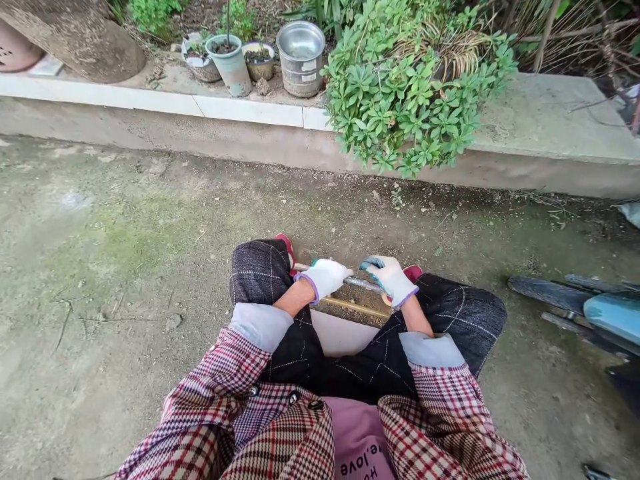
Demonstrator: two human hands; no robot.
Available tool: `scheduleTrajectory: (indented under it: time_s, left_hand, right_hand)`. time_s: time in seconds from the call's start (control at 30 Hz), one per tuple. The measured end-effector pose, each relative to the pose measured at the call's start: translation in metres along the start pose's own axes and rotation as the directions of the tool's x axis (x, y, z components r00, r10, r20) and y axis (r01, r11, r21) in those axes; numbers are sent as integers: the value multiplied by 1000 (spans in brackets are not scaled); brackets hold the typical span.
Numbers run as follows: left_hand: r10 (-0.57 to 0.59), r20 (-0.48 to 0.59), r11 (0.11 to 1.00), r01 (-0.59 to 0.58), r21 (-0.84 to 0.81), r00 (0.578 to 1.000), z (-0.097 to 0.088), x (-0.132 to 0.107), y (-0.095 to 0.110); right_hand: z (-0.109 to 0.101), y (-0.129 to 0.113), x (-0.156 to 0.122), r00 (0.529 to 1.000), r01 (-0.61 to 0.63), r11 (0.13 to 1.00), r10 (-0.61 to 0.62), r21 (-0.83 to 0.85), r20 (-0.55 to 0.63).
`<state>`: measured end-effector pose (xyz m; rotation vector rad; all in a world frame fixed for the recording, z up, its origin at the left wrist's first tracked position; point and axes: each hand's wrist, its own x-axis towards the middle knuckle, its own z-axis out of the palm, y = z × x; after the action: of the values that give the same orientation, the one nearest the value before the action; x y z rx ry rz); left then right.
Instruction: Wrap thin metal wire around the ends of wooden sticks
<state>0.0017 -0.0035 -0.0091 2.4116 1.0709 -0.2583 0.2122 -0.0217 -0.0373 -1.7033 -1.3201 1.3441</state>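
In the head view my left hand (327, 277), in a white knit glove with a purple cuff, closes around a thin rod. A silvery wrapped stretch of that rod (363, 284) shows between my hands, level above my lap. My right hand (393, 277), gloved alike with blue-green fingertips, is curled just above the wrapped stretch, thumb and fingers drawn together. A faint thin strand seems to run by its fingertips, too fine to name. Below lies a second, yellowish stick (353, 306), across the gap between my knees.
A pale seat or board (343, 333) shows between my thighs. Ahead runs a low ledge (250, 113) with a metal pot (301, 60), plant pots (230, 65) and a leafy bush (400, 87). At right on the dirt ground (125, 267) stands a partly visible blue wheeled thing (610, 313).
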Motion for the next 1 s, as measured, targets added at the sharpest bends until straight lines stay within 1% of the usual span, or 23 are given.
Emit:
scheduleTrajectory:
  time_s: [0.17, 0.3, 0.4, 0.53, 0.63, 0.7, 0.8, 0.9, 1.0]
  left_hand:
    - [-75, 3, 994, 75, -82, 997, -10, 1, 3]
    - [-164, -13, 980, 161, -120, 986, -18, 3, -2]
    - [-236, -15, 966, 233, -110, 972, -20, 3, -8]
    - [-303, -13, 952, 302, -54, 953, -16, 1, -11]
    - [-325, 1, 946, 325, 2, 946, -9, 1, -12]
    - [-318, 21, 948, 317, 38, 948, -3, 1, -12]
    - [-259, 62, 964, 255, 73, 964, 7, 4, -12]
    - [-168, 85, 984, 162, 74, 982, 15, 9, -9]
    - [-94, 82, 994, 90, 56, 992, 15, 12, -5]
  right_hand:
    - [2, -2, -3, 994, -66, 997, 63, 30, 89]
    - [11, 0, -10, 988, -111, 994, 110, 0, 113]
    - [20, -2, -19, 986, -77, 996, 81, -34, 148]
    - [31, -8, -30, 982, 21, 998, -10, -57, 189]
    - [32, -11, -33, 980, 84, 994, -72, -62, 187]
    - [26, -13, -33, 980, 111, 992, -99, -61, 170]
    - [10, -12, -27, 987, 124, 991, -119, -49, 105]
    - [-4, -7, -17, 995, 96, 995, -95, -35, 18]
    - [-11, -1, -6, 998, 51, 999, -51, -13, -47]
